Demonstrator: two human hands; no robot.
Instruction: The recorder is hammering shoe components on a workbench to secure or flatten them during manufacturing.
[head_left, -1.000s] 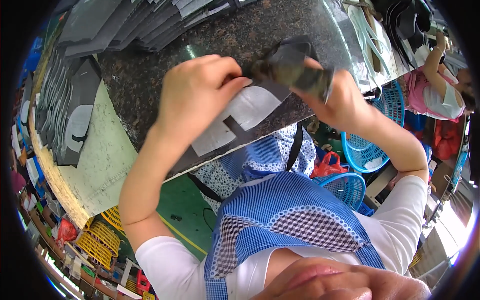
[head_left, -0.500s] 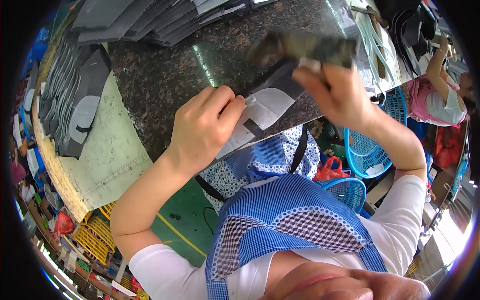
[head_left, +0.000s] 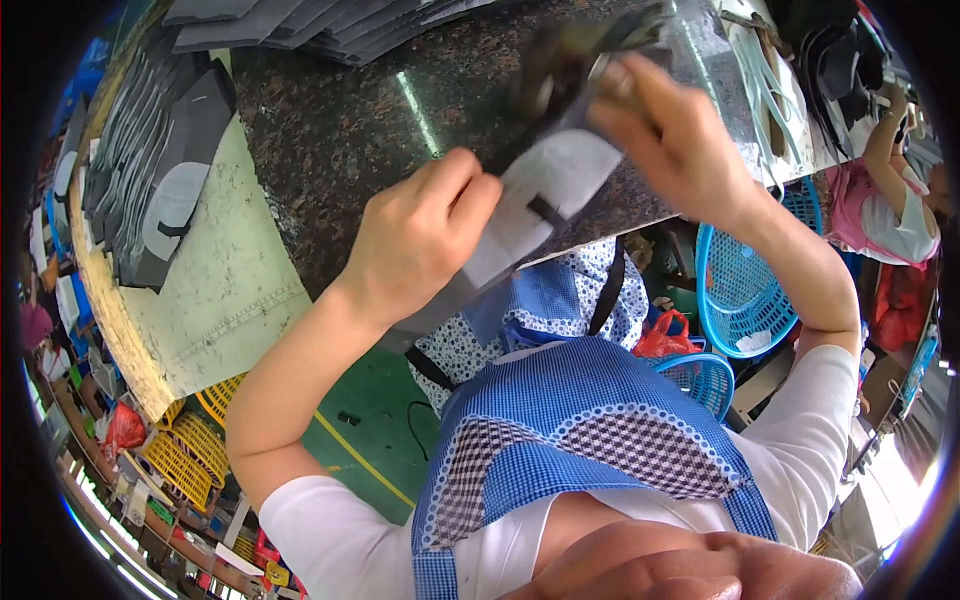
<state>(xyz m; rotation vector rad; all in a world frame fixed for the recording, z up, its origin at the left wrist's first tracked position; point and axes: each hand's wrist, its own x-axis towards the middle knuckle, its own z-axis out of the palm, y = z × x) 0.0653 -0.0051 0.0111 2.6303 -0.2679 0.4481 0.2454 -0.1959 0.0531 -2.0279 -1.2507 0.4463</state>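
A dark grey flat panel with a pale rounded patch and a small black tab slants across the table's near edge. My left hand is closed on its left side, with curled fingers pressed to the upper edge. At the panel's far right end, my right hand is closed in a pinch on a dark brown thing, smeared by motion. What kind of thing it is cannot be made out. Several similar panels stand fanned out at the left.
The table is dark speckled stone beside a pale board. More grey sheets lie stacked at the back. Pale straps are at the right. Blue baskets stand below, and another person sits farther right.
The panel has lifted and tilted toward me, showing more of its pale patch. My right hand and the blurred thing have moved slightly up. My left hand keeps its grip.
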